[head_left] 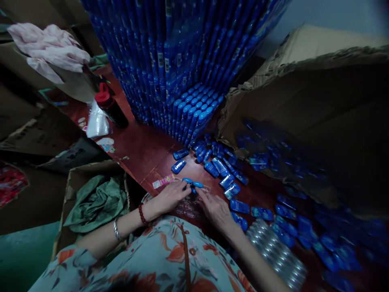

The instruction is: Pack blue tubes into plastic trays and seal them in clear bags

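My left hand (172, 196) and my right hand (215, 209) meet over the red-brown table (142, 152), fingers curled around small blue capsule-shaped items (192, 183) held just above a clear plastic blister tray (190, 206). Several loose blue packets (227, 180) lie scattered to the right of my hands. A tall wall of stacked blue packets (179, 61) rises behind them. My left wrist wears a red bead bracelet and a metal bangle.
A torn cardboard box (319, 101) full of blue packets lies on its side at right. Stacked clear trays (278, 253) sit lower right. A dark bottle with a red cap (109, 106), a box with green cloth (95, 200) and pink cloth (48, 46) are at left.
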